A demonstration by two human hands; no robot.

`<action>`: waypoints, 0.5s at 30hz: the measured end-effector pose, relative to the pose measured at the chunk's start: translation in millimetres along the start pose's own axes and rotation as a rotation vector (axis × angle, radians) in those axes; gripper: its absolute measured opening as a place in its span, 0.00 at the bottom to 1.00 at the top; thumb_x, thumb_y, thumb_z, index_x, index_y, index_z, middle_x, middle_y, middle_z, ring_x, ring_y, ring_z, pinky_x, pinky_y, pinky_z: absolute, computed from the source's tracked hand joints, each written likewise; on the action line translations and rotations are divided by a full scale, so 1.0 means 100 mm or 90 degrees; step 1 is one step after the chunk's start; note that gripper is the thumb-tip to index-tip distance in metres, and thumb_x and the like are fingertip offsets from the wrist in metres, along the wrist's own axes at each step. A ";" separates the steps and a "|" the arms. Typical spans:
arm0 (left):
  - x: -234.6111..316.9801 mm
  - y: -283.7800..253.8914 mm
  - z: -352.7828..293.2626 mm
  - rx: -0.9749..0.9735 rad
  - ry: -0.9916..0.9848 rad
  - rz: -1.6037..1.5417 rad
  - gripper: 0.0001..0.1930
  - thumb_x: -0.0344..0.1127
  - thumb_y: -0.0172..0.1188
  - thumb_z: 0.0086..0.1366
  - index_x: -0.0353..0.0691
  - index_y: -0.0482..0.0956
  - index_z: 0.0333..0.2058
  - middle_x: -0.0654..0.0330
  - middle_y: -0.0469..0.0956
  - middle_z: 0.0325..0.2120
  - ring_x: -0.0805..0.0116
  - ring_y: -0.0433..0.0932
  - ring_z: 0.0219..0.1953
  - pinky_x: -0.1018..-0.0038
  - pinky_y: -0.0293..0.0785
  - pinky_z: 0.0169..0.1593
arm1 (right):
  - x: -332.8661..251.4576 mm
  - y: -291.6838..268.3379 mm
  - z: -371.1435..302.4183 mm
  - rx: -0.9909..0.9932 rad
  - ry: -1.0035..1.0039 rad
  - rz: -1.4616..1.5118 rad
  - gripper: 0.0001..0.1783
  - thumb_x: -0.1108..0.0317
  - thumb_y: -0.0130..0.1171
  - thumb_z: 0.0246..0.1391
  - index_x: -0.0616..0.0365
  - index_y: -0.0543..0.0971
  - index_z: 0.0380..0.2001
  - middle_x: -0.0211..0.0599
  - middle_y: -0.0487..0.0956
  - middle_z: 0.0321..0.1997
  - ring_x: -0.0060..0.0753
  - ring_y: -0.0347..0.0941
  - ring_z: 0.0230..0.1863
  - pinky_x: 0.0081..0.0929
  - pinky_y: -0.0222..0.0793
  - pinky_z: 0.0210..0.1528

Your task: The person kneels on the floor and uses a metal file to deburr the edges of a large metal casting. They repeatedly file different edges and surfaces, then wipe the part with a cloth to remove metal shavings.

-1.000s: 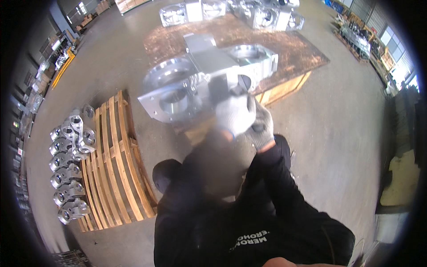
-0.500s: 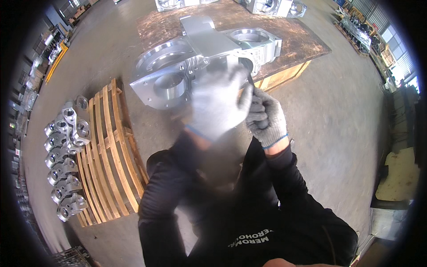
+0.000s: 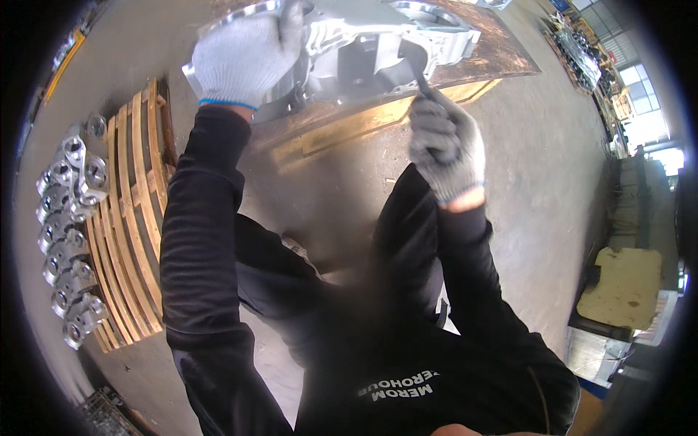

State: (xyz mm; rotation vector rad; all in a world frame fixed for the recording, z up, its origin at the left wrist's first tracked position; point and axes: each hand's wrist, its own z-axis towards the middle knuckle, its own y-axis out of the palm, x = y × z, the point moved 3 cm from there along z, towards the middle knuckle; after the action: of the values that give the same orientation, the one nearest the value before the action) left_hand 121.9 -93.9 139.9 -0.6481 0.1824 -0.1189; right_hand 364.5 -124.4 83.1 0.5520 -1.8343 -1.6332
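A large machined metal part (image 3: 325, 35), silvery with round bores, lies at the front edge of the workbench and runs up to the top of the head view. On its left end is my left hand (image 3: 243, 62) in a white work glove, thumb apart; the fingers seem to grip the rim, though their tips are partly out of sight. My right hand (image 3: 445, 142), in a grey-white glove, is closed in a fist around a dark slim hand tool (image 3: 421, 81). The tool points upward to the part's right-hand opening; its exact kind cannot be made out.
The bench has a worn brown top (image 3: 502, 54) and a wooden side. To the left, a wooden pallet (image 3: 134, 218) stands beside several smaller metal parts (image 3: 64, 240). My knees are below the bench edge. A yellowish panel (image 3: 622, 287) is at the far right.
My left hand has moved left from the middle of the part onto its left end. My right hand still grips the tool, slightly further right. The view has shifted, so the part sits higher.
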 end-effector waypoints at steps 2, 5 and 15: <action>0.12 -0.11 -0.01 -0.084 -0.028 0.018 0.26 0.52 0.44 0.76 0.44 0.85 0.27 0.53 0.80 0.20 0.55 0.82 0.23 0.63 0.80 0.29 | -0.10 -0.07 -0.03 0.251 -0.251 -0.558 0.17 0.63 0.42 0.77 0.54 0.65 0.28 0.21 0.58 0.18 0.14 0.50 0.13 0.15 0.48 0.13; 0.26 -0.17 -0.06 -0.238 -0.119 0.069 0.13 0.37 0.48 0.75 0.40 0.82 0.44 0.54 0.84 0.36 0.61 0.85 0.38 0.65 0.81 0.42 | -0.22 -0.12 0.12 0.225 -0.487 -1.305 0.17 0.63 0.45 0.76 0.52 0.64 0.27 0.20 0.58 0.19 0.13 0.50 0.13 0.15 0.46 0.12; 0.10 -0.09 -0.18 -0.110 -0.024 -0.027 0.16 0.45 0.51 0.70 0.43 0.84 0.42 0.53 0.85 0.34 0.57 0.85 0.36 0.62 0.81 0.41 | -0.41 -0.34 0.08 0.262 -0.462 -1.256 0.10 0.65 0.52 0.70 0.58 0.78 0.37 0.29 0.76 0.27 0.21 0.70 0.24 0.20 0.65 0.25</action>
State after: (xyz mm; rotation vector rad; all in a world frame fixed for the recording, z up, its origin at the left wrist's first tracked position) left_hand 127.2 -113.4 129.8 -0.8253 0.1436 -0.1323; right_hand 385.1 -96.3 42.3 2.8982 -1.9668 -2.6829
